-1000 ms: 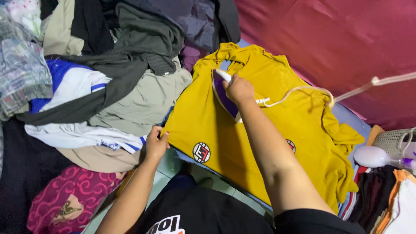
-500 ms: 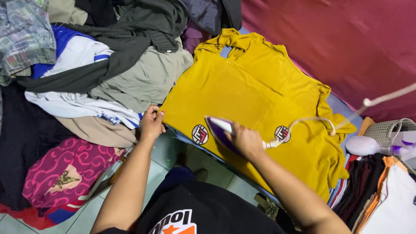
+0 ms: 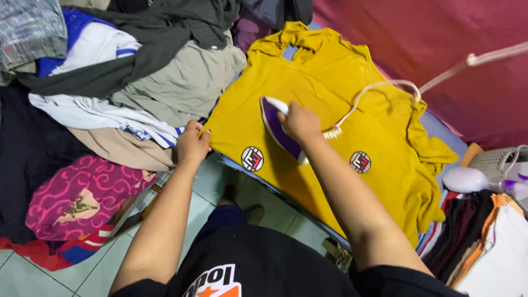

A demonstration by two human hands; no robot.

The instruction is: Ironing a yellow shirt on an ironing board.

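Right hand: closed on purple iron, handle hidden
Left hand: gripping yellow shirt edge, fingertips hidden

Below you lies a pale green tiled floor. To your left a heap of unsorted clothes piles up; a dark red cloth backdrop fills the upper right, evenly lit.

I am at home, in a laundry corner: a heap of unfolded clothes lies to my left, a folded stack to my right, a yellow shirt spreads over the padded worktop, pale floor tiles lie below, and a spray bottle waits nearby.
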